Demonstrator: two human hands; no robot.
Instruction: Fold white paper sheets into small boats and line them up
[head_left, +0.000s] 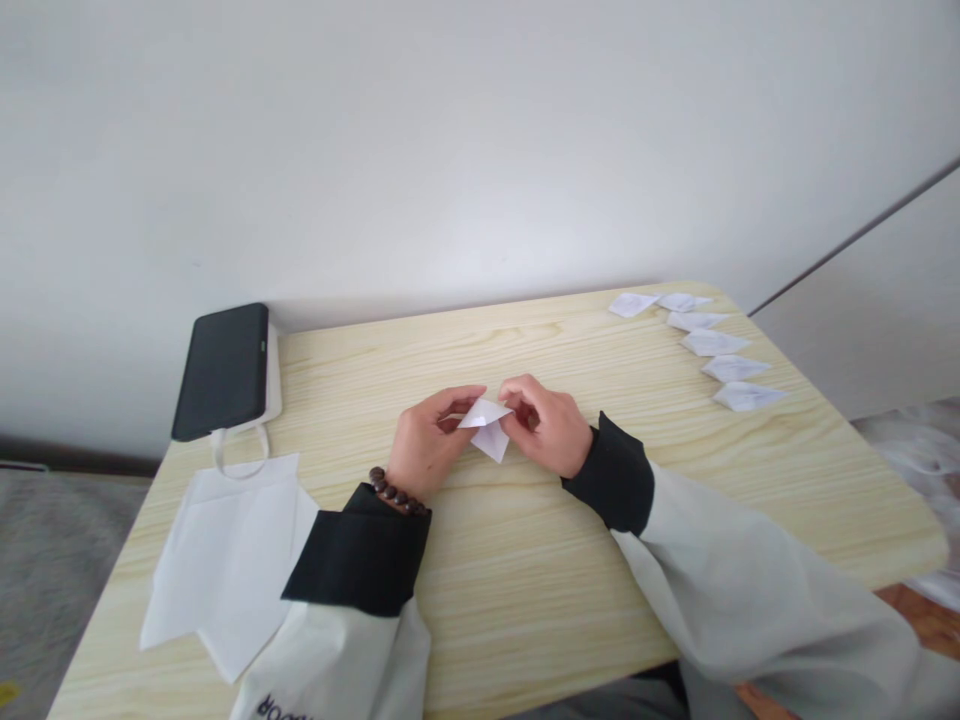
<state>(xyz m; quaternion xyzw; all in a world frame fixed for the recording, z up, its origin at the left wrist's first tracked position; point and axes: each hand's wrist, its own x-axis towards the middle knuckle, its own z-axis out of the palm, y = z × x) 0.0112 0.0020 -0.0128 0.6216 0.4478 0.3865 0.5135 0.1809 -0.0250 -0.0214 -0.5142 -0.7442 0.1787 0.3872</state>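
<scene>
A small white folded paper [489, 428] with pointed corners is held between both hands above the middle of the table. My left hand [431, 435] grips its left side with thumb and fingers, a dark bead bracelet at the wrist. On the other side, my right hand [546, 422] pinches the paper's right corner, its fingers curled. Parts of the paper are covered by the fingertips.
Several folded white paper shapes [716, 343] line the far right of the light wooden table [540, 600]. Flat white paper sheets [225, 560] lie at left, below a black-screened device [223, 370] with a white loop [240, 452]. A white wall [480, 150] stands behind.
</scene>
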